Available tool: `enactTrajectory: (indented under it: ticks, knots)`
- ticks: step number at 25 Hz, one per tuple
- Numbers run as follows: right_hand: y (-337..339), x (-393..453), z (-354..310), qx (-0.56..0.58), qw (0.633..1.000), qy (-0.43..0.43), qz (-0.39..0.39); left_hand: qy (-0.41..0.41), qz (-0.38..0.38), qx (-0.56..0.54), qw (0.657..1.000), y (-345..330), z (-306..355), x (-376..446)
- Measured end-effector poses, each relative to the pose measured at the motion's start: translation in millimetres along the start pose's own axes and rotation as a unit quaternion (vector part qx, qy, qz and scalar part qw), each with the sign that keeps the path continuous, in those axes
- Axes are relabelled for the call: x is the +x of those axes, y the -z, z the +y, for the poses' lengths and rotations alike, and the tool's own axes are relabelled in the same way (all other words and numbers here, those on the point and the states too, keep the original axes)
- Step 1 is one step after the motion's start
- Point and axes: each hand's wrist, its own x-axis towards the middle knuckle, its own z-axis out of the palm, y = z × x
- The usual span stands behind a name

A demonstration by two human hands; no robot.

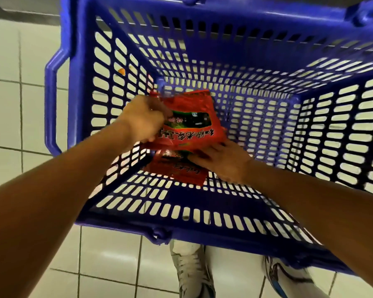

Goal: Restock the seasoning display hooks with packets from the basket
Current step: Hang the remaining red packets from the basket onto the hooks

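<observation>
We look straight down into a blue basket (pixel 202 222) standing on a white tiled floor (pixel 13 50). Both our arms reach into it, and the hands are close together near the middle of the basket's bottom, toward its left wall.

Our left hand (pixel 141 120) grips the left edge of a red packet (pixel 192 123), fingers curled round it, so the packet is raised and tilted above the bottom. Our right hand (pixel 222 161) sits just below and right of that packet, its fingers lying over a second packet (pixel 179 168) that rests flat on the bottom near the front wall; motion blur keeps us from telling whether those fingers pinch it or only press on it. The raised packet overlaps the far end of the lower one.

We count two red packets for certain; red edges peeking out under the raised one may be more, but we cannot tell. There is one basket, with one handle (pixel 52 104) folded down outside its left wall. Two white shoes (pixel 190 269) show beneath the basket's front rim.
</observation>
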Motion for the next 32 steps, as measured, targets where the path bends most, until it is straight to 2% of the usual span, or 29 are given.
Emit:
enactTrajectory:
  ticks: [2, 4, 6, 8, 10, 12, 14, 16, 18, 20, 21, 24, 25, 26, 29, 30, 32]
  knots:
    - [3.9, 13.1, -2.0, -0.021, 0.999, 0.022, -0.026, 0.038, -0.051, -0.110, 0.992, 9.5, 4.4, -6.0]
    - [3.1, 23.5, -1.7, -0.044, 0.996, 0.059, -0.049, 0.044, -0.097, -0.163, 0.981, 18.3, 4.9, -8.1]
    - [0.8, 27.8, 3.4, -0.030, 0.994, 0.078, -0.064, 0.034, -0.132, -0.153, 0.979, 21.4, 5.8, -8.8]
    - [0.3, 27.5, 3.6, -0.017, 0.995, 0.061, -0.083, 0.025, -0.165, -0.139, 0.976, 22.4, 6.7, -9.0]
    - [3.4, 26.6, -4.6, -0.040, 0.993, 0.061, -0.095, 0.021, -0.188, -0.130, 0.973, 23.6, 6.5, -8.1]
    - [13.4, 26.8, -12.8, -0.051, 0.994, 0.052, -0.077, 0.015, -0.197, -0.108, 0.974, 28.5, 8.7, -5.7]
    - [26.3, 25.0, -14.8, 0.047, 0.998, 0.029, 0.022, -0.001, -0.213, -0.105, 0.971, 33.4, 15.4, -5.5]
    - [52.3, 14.6, -13.5, 0.210, 0.974, -0.039, 0.071, -0.032, -0.208, -0.094, 0.973, 36.0, 26.6, -11.0]
    - [93.0, -5.0, -9.4, 0.384, 0.908, -0.151, 0.071, -0.071, -0.146, -0.082, 0.983, 40.2, 40.5, -26.0]
    - [133.1, -32.0, -3.7, 0.514, 0.816, -0.256, 0.074, -0.108, -0.072, -0.112, 0.985, 44.8, 55.9, -47.9]
    - [155.0, -48.7, -1.6, 0.545, 0.784, -0.284, 0.089, -0.135, -0.048, -0.121, 0.982, 48.0, 64.6, -62.6]
    - [223.0, -97.0, -4.2, 0.606, 0.707, -0.325, 0.166, -0.210, 0.039, -0.038, 0.976, 61.9, 91.8, -109.5]
    - [249.7, -114.1, -5.8, 0.618, 0.682, -0.334, 0.204, -0.216, 0.072, -0.044, 0.973, 68.3, 104.0, -129.3]
    - [276.2, -129.6, -6.9, 0.629, 0.649, -0.344, 0.255, -0.212, 0.077, -0.086, 0.970, 75.6, 117.7, -153.6]
    - [375.5, -175.2, -12.7, 0.649, 0.515, -0.380, 0.411, -0.202, 0.012, -0.272, 0.941, 95.1, 167.5, -241.7]
    - [414.8, -190.4, -15.3, 0.637, 0.499, -0.379, 0.449, -0.216, 0.000, -0.302, 0.929, 102.0, 185.3, -272.5]
    - [487.4, -218.3, -18.4, 0.601, 0.500, -0.377, 0.497, -0.248, -0.014, -0.345, 0.905, 114.4, 218.3, -328.5]
